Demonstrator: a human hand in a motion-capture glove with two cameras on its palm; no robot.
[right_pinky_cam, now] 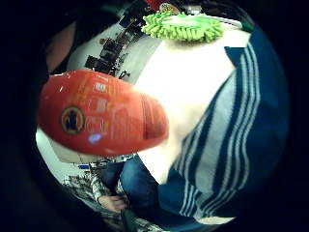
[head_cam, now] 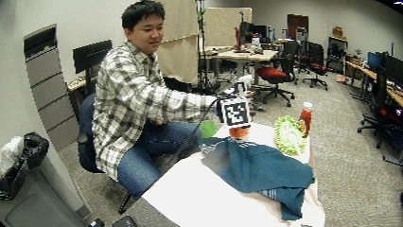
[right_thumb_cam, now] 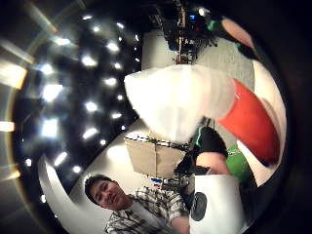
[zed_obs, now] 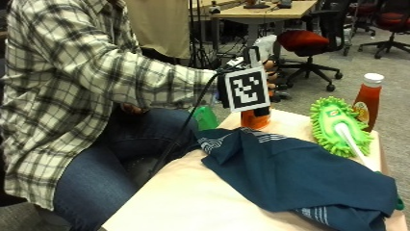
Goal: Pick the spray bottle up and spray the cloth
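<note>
An orange spray bottle (zed_obs: pixel 255 119) with a white head (right_thumb_cam: pixel 175 100) stands upright at the table's edge nearest the seated person. My gloved right hand (zed_obs: pixel 222 87) grips its neck, mostly hidden behind the glove's fittings. The bottle's orange body (right_pinky_cam: pixel 101 116) fills much of the little finger side palm view. Whether its base touches the table I cannot tell. A dark blue cloth (zed_obs: pixel 301 178) with white stripes lies crumpled on the table just in front of the bottle, and the same cloth (right_pinky_cam: pixel 241 121) shows beside the bottle's base.
A green fluffy duster (zed_obs: pixel 336 122) lies on the beige table (zed_obs: pixel 192 202) past the cloth, with a red sauce bottle (zed_obs: pixel 368 98) standing behind it. A green object (zed_obs: pixel 206 118) sits by the person's knee. Office chairs and desks stand behind.
</note>
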